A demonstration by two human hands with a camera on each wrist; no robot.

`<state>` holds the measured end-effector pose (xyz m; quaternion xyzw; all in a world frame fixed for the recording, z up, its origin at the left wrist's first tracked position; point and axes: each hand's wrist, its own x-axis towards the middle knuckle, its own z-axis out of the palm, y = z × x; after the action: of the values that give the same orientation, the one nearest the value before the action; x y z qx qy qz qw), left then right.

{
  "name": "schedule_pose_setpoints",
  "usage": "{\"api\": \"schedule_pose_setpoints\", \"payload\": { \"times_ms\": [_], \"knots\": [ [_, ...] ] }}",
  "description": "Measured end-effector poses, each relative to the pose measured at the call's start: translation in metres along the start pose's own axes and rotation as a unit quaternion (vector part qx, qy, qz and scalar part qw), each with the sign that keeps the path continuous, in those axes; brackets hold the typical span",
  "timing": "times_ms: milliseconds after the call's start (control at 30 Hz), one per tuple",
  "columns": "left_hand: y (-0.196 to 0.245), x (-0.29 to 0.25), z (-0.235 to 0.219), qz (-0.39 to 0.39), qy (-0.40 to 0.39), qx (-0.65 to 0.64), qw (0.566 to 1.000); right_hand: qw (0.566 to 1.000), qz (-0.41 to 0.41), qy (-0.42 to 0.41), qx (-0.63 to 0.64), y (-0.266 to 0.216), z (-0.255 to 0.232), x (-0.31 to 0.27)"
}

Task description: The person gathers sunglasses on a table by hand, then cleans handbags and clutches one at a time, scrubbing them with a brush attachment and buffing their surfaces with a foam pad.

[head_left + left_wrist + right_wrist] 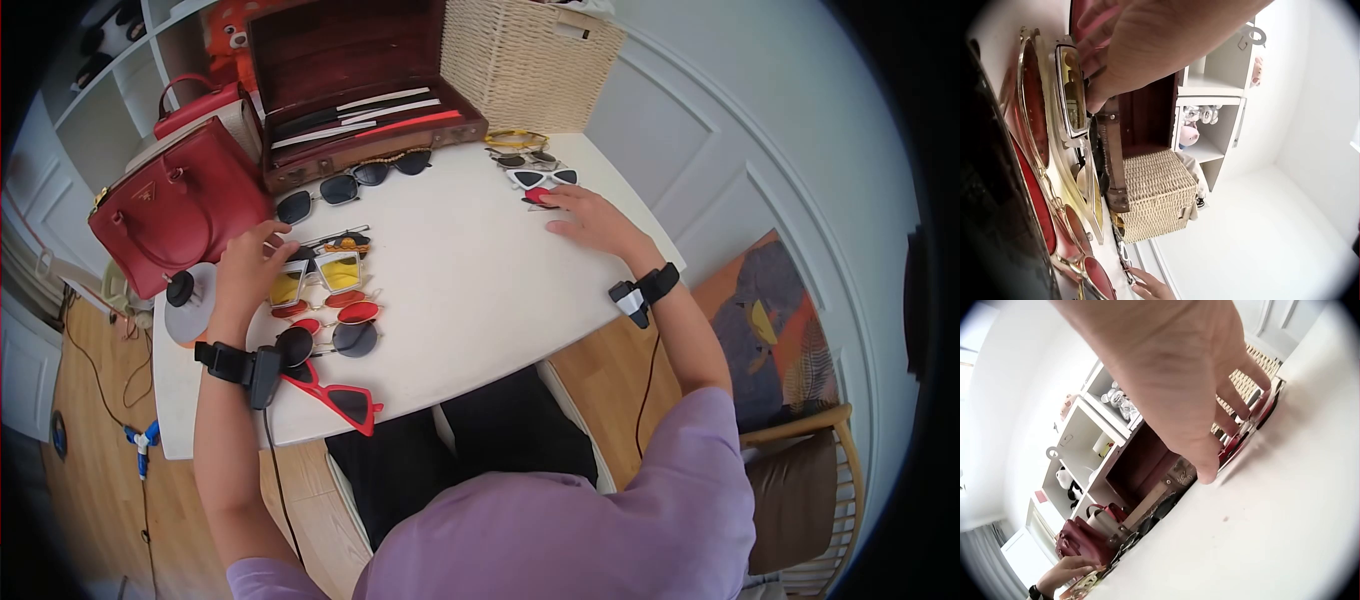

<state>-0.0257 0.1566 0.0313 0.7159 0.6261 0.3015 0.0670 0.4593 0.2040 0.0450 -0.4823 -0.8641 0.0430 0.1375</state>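
Observation:
My left hand (250,270) is beside the yellow-lensed glasses (340,272), its fingertips near their upper left; in the left wrist view the thumb is close to the yellow lens (1074,94). Whether it touches them is not clear. Below them lie red-lensed glasses (358,312), round dark glasses (355,339) and red-framed sunglasses (350,405). At the right, my right hand (600,225) rests its fingers on red-lensed glasses (538,196), below white-framed sunglasses (545,179). In the right wrist view its fingers are spread over the red glasses (1235,445).
An open brown case (360,150) with several folded items stands at the back, dark sunglasses (340,190) before it. A woven basket (520,70) is at back right; red handbags (185,205) and a black-knobbed round object (190,300) are at left.

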Motion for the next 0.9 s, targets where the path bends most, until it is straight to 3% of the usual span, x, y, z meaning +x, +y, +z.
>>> {"api": "schedule_pose_setpoints", "payload": {
  "times_ms": [100,200,267,400,500,567,600,667,767,900],
  "knots": [
    [0.003,-0.001,-0.001,0.001,0.0,0.001,1.0,0.999,0.016,-0.048,-0.015,-0.006,-0.007,0.001],
    [0.003,-0.001,0.0,0.002,-0.001,0.007,1.0,0.999,0.015,-0.04,0.0,-0.001,-0.004,0.002],
    [0.003,0.0,0.0,0.003,-0.001,0.01,1.0,0.994,-0.025,0.065,-0.083,0.008,0.007,0.008],
    [-0.004,0.001,0.002,0.004,-0.001,0.004,1.0,0.986,-0.023,0.074,-0.145,0.026,0.018,0.018],
    [-0.001,0.001,0.001,0.003,0.002,0.005,1.0,0.985,0.011,0.03,-0.171,0.017,0.014,0.033],
    [0.001,-0.001,0.001,-0.004,-0.001,0.006,1.0,0.998,-0.032,0.052,-0.026,-0.014,0.01,0.053],
    [-0.001,0.0,0.002,-0.003,-0.005,0.003,1.0,0.998,-0.035,0.051,-0.024,-0.027,0.015,0.065],
    [-0.004,0.001,0.003,-0.003,-0.008,0.006,1.0,0.989,-0.145,0.017,0.035,-0.053,0.026,0.096],
    [-0.008,0.001,0.002,-0.002,0.003,0.01,1.0,0.976,-0.217,-0.025,0.02,-0.078,0.056,0.139],
    [-0.003,0.0,-0.001,-0.006,0.012,0.013,1.0,0.98,-0.195,0.02,-0.013,-0.099,0.089,0.168]
  ]
}}
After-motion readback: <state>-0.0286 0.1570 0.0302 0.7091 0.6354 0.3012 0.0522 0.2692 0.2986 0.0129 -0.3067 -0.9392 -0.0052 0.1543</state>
